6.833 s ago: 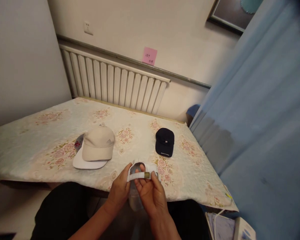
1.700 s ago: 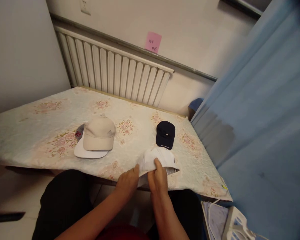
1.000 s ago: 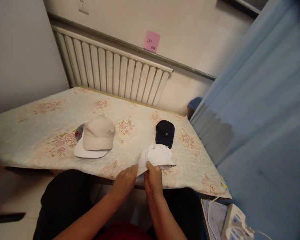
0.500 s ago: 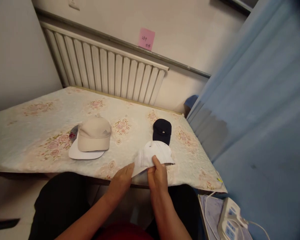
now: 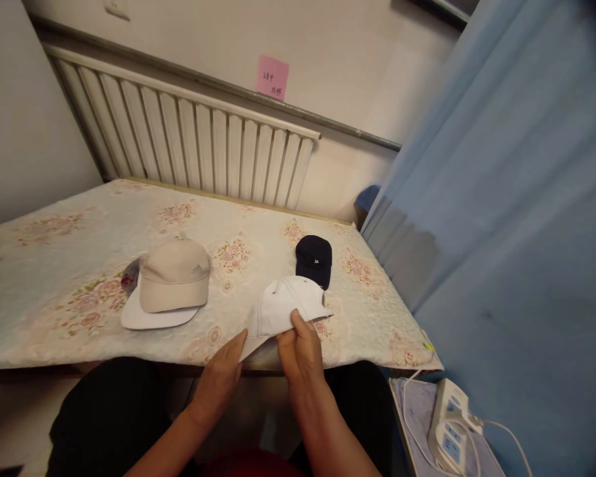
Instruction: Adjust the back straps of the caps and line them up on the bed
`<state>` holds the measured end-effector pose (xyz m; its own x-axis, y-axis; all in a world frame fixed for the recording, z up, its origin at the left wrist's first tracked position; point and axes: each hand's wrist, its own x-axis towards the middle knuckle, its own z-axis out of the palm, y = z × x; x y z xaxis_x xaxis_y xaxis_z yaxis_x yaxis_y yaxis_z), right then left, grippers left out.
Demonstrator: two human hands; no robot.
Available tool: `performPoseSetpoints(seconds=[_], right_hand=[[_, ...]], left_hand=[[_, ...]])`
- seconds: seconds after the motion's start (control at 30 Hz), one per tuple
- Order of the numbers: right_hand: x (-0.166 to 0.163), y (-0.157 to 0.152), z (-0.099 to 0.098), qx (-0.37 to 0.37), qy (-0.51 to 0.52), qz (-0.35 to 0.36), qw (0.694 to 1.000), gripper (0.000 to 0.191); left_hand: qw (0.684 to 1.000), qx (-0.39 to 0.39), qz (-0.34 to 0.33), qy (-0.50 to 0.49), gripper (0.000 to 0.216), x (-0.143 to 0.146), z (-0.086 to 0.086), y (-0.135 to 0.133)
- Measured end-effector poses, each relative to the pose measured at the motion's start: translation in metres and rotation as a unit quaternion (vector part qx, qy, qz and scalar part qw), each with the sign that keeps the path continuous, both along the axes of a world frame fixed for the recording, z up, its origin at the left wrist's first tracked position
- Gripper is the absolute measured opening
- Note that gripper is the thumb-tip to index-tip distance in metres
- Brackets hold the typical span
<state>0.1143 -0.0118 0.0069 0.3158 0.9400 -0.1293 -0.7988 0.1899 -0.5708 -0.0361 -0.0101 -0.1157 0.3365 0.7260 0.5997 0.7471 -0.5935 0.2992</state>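
Between my hands is a white baseball cap [image 5: 287, 306], held sideways above the front edge of the bed. My left hand [image 5: 222, 371] is closed on its brim, which points down and left. With the thumb on the outside, my right hand [image 5: 302, 348] grips the cap's lower rim; its other fingers are partly hidden under the cap. Just behind lies a navy cap [image 5: 314, 258] with a small light emblem, partly covered by the white one. To the left, a beige cap [image 5: 175, 271] rests on a white-brimmed cap [image 5: 159, 320], with a grey piece [image 5: 130, 273] showing at the side.
The caps lie on a bed or table with a floral cover [image 5: 258, 232]. Behind it are a white radiator [image 5: 193, 136] and a pink note [image 5: 272, 77]. A blue curtain [image 5: 501, 218] hangs at right, above a power strip [image 5: 449, 427] with cables.
The view has shifted slightly, so most things sit further left. The white cap has turned a little in my hands, showing more of its side and rear opening. Both hands keep their hold.
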Motion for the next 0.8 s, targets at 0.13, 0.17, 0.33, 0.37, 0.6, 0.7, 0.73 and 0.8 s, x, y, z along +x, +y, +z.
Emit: performPoseSetpoints(seconds=[0.13, 0.17, 0.33, 0.37, 0.6, 0.7, 0.73, 0.8], right_hand=[[0.008, 0.0, 0.012, -0.007, 0.033, -0.016, 0.999, 0.033], [0.011, 0.0, 0.015, -0.009, 0.042, -0.018, 0.999, 0.032], [0.021, -0.002, 0.029, -0.007, 0.078, -0.033, 0.996, 0.029], [0.022, -0.002, 0.031, -0.004, 0.081, -0.035, 0.996, 0.029], [0.033, -0.002, 0.035, 0.022, 0.089, -0.034, 0.995, 0.026], [0.038, -0.002, 0.034, 0.028, 0.087, -0.045, 0.995, 0.025], [0.04, -0.001, 0.034, 0.032, 0.083, -0.046, 0.995, 0.026], [0.041, -0.001, 0.033, 0.037, 0.067, -0.048, 0.996, 0.025]], left_hand=[[1.0, -0.01, 0.0, -0.005, 0.056, -0.004, -0.005, 0.001], [1.0, -0.012, 0.003, -0.008, 0.056, -0.005, -0.006, 0.001], [0.999, -0.018, 0.007, -0.026, 0.052, -0.007, -0.009, 0.002], [0.999, -0.018, 0.005, -0.026, 0.051, -0.007, -0.009, 0.002], [0.999, -0.012, -0.006, -0.032, 0.052, -0.01, -0.01, 0.003], [0.999, -0.003, 0.0, -0.035, 0.05, -0.011, -0.012, 0.003], [0.999, -0.002, 0.002, -0.036, 0.049, -0.011, -0.013, 0.003], [0.999, -0.005, 0.0, -0.039, 0.049, -0.011, -0.013, 0.004]])
